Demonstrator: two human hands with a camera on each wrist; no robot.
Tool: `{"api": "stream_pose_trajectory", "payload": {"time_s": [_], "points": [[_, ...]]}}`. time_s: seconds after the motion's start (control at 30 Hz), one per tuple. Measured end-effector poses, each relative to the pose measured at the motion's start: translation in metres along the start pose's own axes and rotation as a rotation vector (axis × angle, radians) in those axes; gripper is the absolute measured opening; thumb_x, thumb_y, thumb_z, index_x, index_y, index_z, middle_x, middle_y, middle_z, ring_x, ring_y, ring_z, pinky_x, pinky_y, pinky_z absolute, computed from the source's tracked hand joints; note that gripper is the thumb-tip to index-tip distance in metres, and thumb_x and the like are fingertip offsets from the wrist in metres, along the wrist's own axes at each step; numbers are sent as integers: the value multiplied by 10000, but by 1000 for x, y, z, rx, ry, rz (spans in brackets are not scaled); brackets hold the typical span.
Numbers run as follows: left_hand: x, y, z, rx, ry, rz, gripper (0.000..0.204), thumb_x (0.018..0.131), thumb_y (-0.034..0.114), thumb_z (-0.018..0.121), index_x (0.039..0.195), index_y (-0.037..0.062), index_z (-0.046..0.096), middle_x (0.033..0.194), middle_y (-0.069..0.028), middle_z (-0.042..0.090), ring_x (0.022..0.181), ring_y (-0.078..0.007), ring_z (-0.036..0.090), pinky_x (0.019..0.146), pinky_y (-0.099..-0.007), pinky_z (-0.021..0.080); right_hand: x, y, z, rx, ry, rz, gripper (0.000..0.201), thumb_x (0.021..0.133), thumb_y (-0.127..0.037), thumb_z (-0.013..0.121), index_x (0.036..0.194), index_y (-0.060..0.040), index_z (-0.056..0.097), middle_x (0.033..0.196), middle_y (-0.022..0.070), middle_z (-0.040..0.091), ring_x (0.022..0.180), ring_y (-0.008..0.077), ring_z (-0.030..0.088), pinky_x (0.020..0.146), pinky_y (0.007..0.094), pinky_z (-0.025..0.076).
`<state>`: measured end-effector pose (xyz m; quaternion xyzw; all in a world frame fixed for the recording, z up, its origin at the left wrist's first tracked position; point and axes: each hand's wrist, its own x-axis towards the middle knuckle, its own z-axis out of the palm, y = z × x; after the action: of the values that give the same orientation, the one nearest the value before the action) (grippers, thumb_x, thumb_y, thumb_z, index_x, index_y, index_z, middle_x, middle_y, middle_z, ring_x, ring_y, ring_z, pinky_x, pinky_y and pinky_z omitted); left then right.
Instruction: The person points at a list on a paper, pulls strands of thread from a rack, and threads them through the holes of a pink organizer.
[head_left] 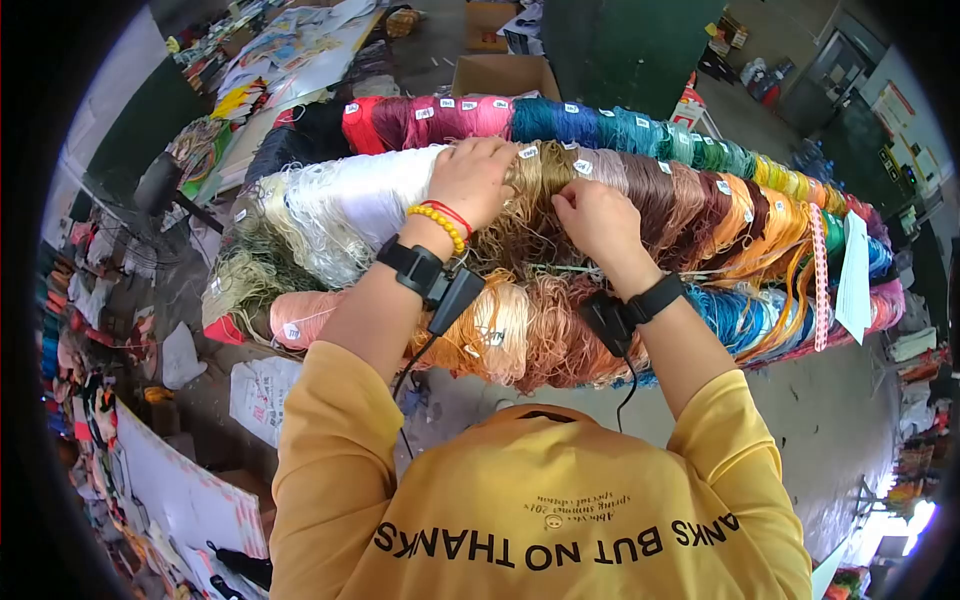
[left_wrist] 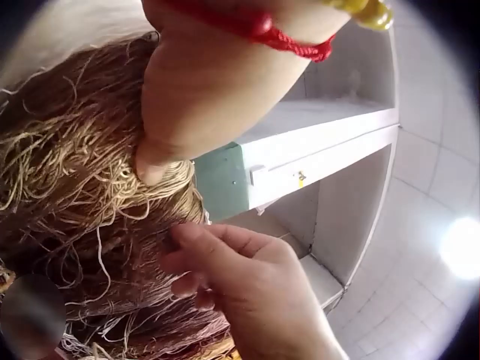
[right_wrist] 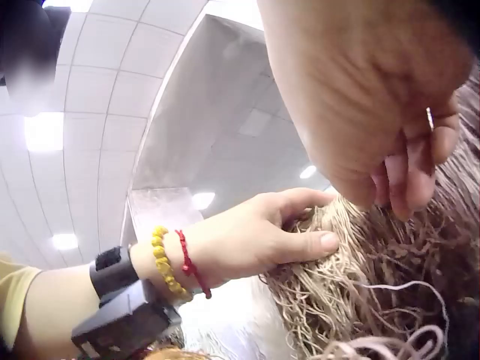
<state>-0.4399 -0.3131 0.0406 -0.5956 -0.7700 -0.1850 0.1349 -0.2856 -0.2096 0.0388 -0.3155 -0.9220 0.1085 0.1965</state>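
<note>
Thick hanks of thread in many colours hang side by side over a long rack. My left hand (head_left: 474,182) lies over the top of an olive-tan hank (right_wrist: 330,292), fingers extended across it and thumb pressing its near side. Just to the right, my right hand (head_left: 600,222) has its fingers curled, thumb and forefinger pinched together at the surface of the brown thread (left_wrist: 112,259). The strands between its fingertips are mostly hidden. Loose tangled ends (left_wrist: 67,172) hang below both hands. White thread (head_left: 375,190) spreads left of the left hand.
A lower front row holds peach thread (head_left: 500,325) and blue thread (head_left: 735,315); a back row holds pink thread (head_left: 490,115) and green hanks. Small white labels mark many hanks. Paper tags (head_left: 855,275) hang at the right end. A cardboard box (head_left: 505,77) stands behind.
</note>
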Motion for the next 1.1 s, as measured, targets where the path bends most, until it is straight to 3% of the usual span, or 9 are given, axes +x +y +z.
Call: {"api": "stream_pose_trajectory", "payload": {"time_s": [0.27, 0.37, 0.4, 0.5, 0.53, 0.63, 0.87, 1.07, 1.1], "points": [[-5, 4, -2, -30, 37, -4, 469, 747, 198, 650, 1188, 113, 515, 1221, -85, 504, 1172, -278, 438, 974, -409, 332, 2, -3, 15, -53, 88, 16, 200, 779, -262, 576, 743, -75, 637, 700, 166, 635, 683, 336, 632, 628, 427, 508], [-10, 14, -15, -67, 124, 40, 426, 754, 190, 642, 1158, 103, 539, 1203, -86, 507, 1164, -281, 435, 966, -416, 328, -3, -3, 8, 71, 91, 57, 181, 764, -252, 576, 738, -83, 638, 703, 164, 634, 685, 334, 630, 635, 431, 505], [-13, 18, -21, -117, 199, 75, 330, 763, 188, 633, 1070, 81, 579, 1119, -110, 548, 1091, -292, 487, 909, -406, 376, -5, -2, 6, 101, 74, 77, 178, 760, -250, 576, 735, -85, 638, 706, 164, 634, 686, 334, 630, 637, 432, 504], [-16, 29, -27, -286, -11, -2, 261, 770, 184, 626, 993, 52, 592, 1004, -135, 589, 972, -306, 552, 824, -389, 432, -6, 2, 11, 84, 58, 80, 196, 763, -266, 581, 732, -82, 644, 711, 171, 634, 692, 338, 628, 648, 430, 504], [-17, 30, -22, -395, -63, -7, 212, 784, 190, 611, 928, 36, 598, 878, -138, 617, 838, -308, 596, 732, -381, 468, -5, 0, 13, 48, 54, 75, 200, 765, -268, 581, 732, -81, 646, 710, 172, 634, 693, 339, 628, 648, 430, 504], [-19, 35, -17, -409, -265, -82, 210, 796, 202, 597, 929, 40, 602, 817, -117, 630, 778, -292, 610, 702, -386, 477, 2, -1, 23, 26, 76, 83, 210, 771, -279, 582, 739, -82, 649, 714, 172, 635, 695, 341, 627, 650, 430, 505], [-25, 27, -7, -411, -286, -113, 209, 796, 215, 604, 908, 39, 612, 789, -110, 644, 763, -276, 622, 691, -366, 485, -9, 5, 11, 224, 72, 142, 196, 754, -270, 594, 776, -88, 662, 725, 164, 639, 694, 338, 628, 649, 414, 504], [-22, 25, -2, -474, -347, -148, 217, 790, 211, 618, 910, 30, 616, 779, -109, 640, 749, -257, 624, 690, -346, 484, -3, 23, 32, 698, -8, 215, 221, 740, -255, 608, 804, -49, 652, 727, 165, 643, 718, 328, 632, 665, 403, 502], [-22, 24, 0, -477, -345, -141, 220, 791, 212, 618, 913, 28, 616, 780, -111, 640, 749, -256, 624, 691, -344, 485, -4, 19, 29, 595, 21, 199, 224, 741, -257, 607, 804, -47, 652, 729, 164, 644, 722, 329, 633, 665, 404, 502]]}}
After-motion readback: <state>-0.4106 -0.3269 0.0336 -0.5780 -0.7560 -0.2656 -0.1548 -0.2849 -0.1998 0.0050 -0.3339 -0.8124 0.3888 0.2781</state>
